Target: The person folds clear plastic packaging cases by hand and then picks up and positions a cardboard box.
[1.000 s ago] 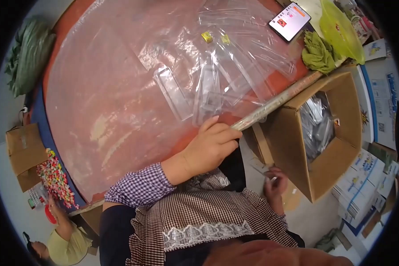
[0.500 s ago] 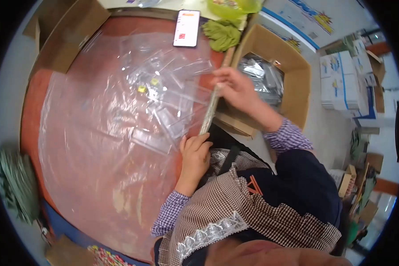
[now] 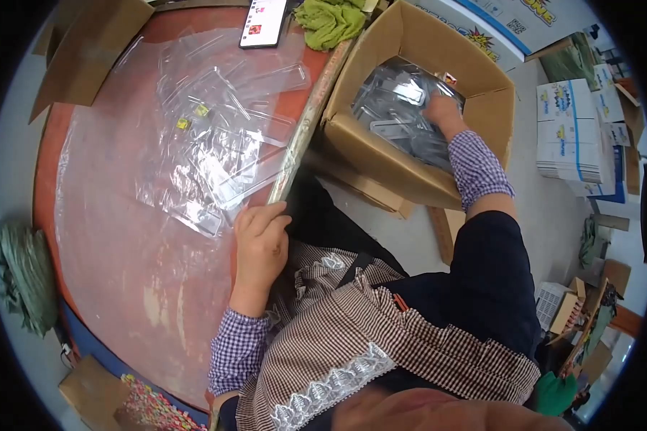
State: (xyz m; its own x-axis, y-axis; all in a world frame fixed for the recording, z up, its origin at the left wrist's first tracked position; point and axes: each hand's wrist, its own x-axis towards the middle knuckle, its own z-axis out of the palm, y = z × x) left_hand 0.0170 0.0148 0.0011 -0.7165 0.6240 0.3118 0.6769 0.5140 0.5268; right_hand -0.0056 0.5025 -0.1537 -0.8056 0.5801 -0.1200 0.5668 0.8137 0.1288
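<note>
My left hand [image 3: 261, 241] rests at the wooden edge [image 3: 295, 154] of the red table, its fingers bent over the rim and gripping it. Close by lies a loose pile of clear plastic blister shells [image 3: 219, 154], with two small yellow pieces [image 3: 183, 123] among them. My right hand [image 3: 444, 111] reaches down into an open cardboard box [image 3: 402, 161] beside the table. It touches more clear plastic shells [image 3: 392, 100] stacked inside; its fingertips are hidden there, so I cannot see whether it grips any.
A phone [image 3: 264, 21] and a green cloth [image 3: 329, 21] lie at the table's far edge. Clear sheeting [image 3: 122, 237] covers the red tabletop. Strapped white cartons [image 3: 568, 129] stand at the right. A cardboard flap [image 3: 97, 54] rises at the upper left.
My right hand has gone from above the table edge into the box, onto the plastic shells. The camera view has shifted right, and my left hand stays at the table edge.
</note>
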